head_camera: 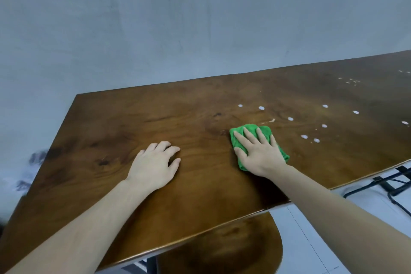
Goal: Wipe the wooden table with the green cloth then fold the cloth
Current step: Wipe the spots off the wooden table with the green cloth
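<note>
The green cloth lies bunched on the wooden table, right of centre. My right hand lies flat on top of it, fingers spread and straight, pressing it onto the wood; most of the cloth is hidden under the palm. My left hand rests on the bare tabletop to the left, its fingers loosely bent and holding nothing. Several small white droplets dot the wood just right of the cloth, and more sit farther back right.
A grey wall runs behind the table's far edge. Below the near edge stands a wooden stool seat. Black cables lie on the pale floor at the right.
</note>
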{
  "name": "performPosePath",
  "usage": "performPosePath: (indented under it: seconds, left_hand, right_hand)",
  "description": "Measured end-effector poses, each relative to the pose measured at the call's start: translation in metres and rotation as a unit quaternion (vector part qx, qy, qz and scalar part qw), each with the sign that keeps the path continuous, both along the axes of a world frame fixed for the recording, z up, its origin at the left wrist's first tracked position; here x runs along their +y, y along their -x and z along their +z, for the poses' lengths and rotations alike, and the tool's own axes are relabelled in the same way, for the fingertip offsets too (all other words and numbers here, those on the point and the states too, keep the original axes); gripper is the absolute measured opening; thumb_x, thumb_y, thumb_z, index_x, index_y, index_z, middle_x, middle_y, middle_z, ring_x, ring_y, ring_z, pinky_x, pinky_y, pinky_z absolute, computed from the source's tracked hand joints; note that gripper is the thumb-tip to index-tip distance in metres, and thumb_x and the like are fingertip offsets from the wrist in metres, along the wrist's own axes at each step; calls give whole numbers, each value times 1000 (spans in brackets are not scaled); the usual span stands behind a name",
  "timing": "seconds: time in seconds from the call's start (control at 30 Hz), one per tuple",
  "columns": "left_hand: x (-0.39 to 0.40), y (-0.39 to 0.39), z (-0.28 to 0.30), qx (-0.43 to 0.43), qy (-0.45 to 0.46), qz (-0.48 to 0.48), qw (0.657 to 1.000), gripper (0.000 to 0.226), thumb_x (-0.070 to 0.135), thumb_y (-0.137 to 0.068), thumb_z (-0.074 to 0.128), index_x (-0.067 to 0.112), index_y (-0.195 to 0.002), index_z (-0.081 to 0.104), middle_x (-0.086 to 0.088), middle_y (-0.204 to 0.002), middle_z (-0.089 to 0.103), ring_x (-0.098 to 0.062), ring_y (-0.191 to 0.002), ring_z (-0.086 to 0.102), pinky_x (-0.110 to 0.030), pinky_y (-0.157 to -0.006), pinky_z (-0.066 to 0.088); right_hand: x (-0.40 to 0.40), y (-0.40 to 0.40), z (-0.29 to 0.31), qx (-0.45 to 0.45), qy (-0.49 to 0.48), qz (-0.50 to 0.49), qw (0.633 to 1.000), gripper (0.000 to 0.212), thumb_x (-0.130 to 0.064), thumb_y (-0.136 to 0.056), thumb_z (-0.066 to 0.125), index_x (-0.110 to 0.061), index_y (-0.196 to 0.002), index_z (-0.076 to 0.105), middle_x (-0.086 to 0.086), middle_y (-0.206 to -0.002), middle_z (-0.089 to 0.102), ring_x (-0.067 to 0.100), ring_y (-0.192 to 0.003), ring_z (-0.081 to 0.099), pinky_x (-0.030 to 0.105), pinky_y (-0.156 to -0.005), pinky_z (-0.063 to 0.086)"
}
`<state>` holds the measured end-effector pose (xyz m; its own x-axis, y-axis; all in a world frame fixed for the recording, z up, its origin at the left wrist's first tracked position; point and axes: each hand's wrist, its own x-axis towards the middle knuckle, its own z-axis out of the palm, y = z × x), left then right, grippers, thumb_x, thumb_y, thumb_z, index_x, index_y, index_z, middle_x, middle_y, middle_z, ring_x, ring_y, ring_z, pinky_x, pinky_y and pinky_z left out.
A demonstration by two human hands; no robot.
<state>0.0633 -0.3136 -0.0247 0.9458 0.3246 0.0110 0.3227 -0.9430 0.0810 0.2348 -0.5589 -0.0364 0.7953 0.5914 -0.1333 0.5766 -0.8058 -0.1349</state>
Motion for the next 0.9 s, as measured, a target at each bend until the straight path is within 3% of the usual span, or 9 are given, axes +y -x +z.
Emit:
performPosePath:
  seconds: [0.27,0.37,0.47,0.7,0.9]
  left_hand:
    - [22,-29,0,-47,-17,82,995,45,49,-99,34,33,-137,52,12,-144,48,-12,-133,42,-37,-106,40]
    - [27,-46,-1,-67,-14,109,992,42,45,-98,39,28,-132,55,11,-139,53,-13,-126,49,-35,-98,45]
    - [33,-60,-2,-48,-23,115,992,43,49,-97,37,34,-135,52,13,-142,51,-12,-128,47,-35,-99,45]
    - [54,-89,2,9,-9,162,987,49,53,-98,32,40,-145,40,12,-155,35,-16,-143,29,-43,-112,31]
    - [69,-91,0,23,-5,162,986,49,57,-98,30,44,-145,38,14,-155,34,-16,-142,32,-42,-113,32]
  right_hand:
    - [132,8,1,-7,8,239,971,60,-62,-103,16,-48,-159,1,-11,-170,-3,26,-156,-11,58,-123,-9]
    - [151,-9,-2,0,-1,278,961,60,-63,-102,16,-50,-158,3,-15,-170,-3,21,-156,-11,55,-124,-9]
    - [144,-57,-4,3,-10,247,969,59,-66,-101,16,-53,-157,3,-18,-169,-4,17,-156,-9,52,-125,-7]
    - [96,-198,-2,13,8,33,999,60,-64,-101,16,-51,-158,4,-14,-170,-3,22,-157,-4,54,-125,0]
    - [137,-204,-2,18,15,1,1000,62,-59,-102,15,-45,-160,2,-8,-171,-5,33,-156,-9,63,-122,-3]
